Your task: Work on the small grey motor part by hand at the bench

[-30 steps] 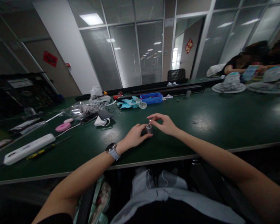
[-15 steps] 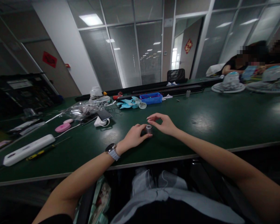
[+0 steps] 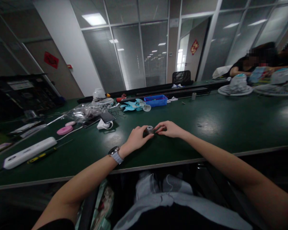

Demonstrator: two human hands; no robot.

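A small grey metal cylinder [image 3: 150, 128] stands upright on the green tabletop, with a dark detail at the centre of its top face. My left hand [image 3: 137, 139], wearing a watch [image 3: 115, 155] at the wrist, grips this cylinder from the left between thumb and fingers. Just to its right is my right hand [image 3: 170, 129], fingers bent and a little apart, with nothing visible in them. Its fingertips come close to the cylinder's side; whether they touch it I cannot tell.
Beyond my hands lie light-blue fan blades [image 3: 134, 105] and a blue bin [image 3: 156, 100]. On the left are a white power strip [image 3: 30, 152], a yellow-handled screwdriver [image 3: 42, 156], a white charger [image 3: 103, 124] and clear plastic bags [image 3: 86, 111]. People sit at the far right behind fan parts [image 3: 235, 89].
My right hand has come down from above the cylinder to its right side. The cylinder and my left hand have shifted slightly left and away from me.
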